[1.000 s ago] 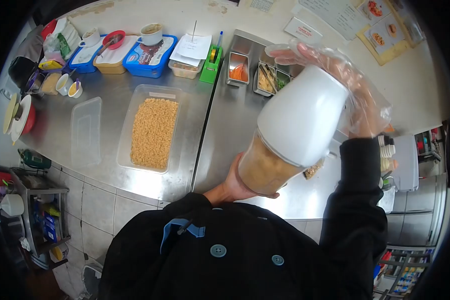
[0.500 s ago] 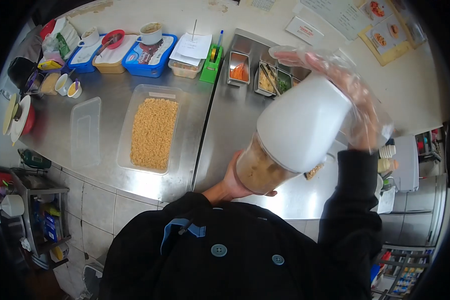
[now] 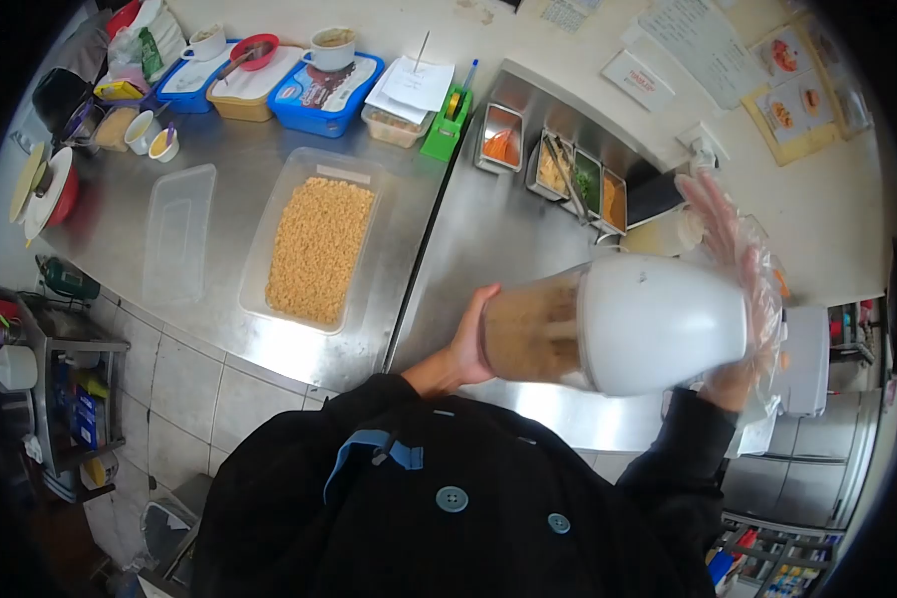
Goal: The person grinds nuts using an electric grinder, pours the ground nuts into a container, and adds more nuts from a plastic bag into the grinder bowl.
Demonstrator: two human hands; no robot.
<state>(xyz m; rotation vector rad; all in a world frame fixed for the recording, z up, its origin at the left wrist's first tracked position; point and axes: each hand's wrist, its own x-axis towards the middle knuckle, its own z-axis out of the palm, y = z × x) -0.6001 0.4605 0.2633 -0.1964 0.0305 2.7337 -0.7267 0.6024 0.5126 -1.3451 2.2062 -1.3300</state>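
Observation:
I hold a food chopper (image 3: pixel 658 324) tilted on its side above the steel counter. Its white motor top points right, and its clear bowl (image 3: pixel 533 334) has brownish contents smeared inside. My bare left hand (image 3: pixel 466 344) is wrapped round the bottom of the bowl. My right hand (image 3: pixel 747 274), in a clear plastic glove, presses its palm against the end of the white top with the fingers stretched out along it. To the left a clear plastic container (image 3: pixel 252 289) stands on the counter, filled with light brown chopped crumbs (image 3: pixel 319 249).
A clear lid (image 3: pixel 179 234) lies left of the container. Along the back stand blue tubs (image 3: pixel 319 120), a green tape dispenser (image 3: pixel 447 135) and metal trays (image 3: pixel 503 140) of toppings. Tongs (image 3: pixel 565 174) rest in one tray. A steel shelf (image 3: pixel 80 344) stands at the lower left.
The chopper has tipped further over, from slanting to nearly level, its white top swinging down and right. My right hand has moved down with it. The camera view has shifted slightly.

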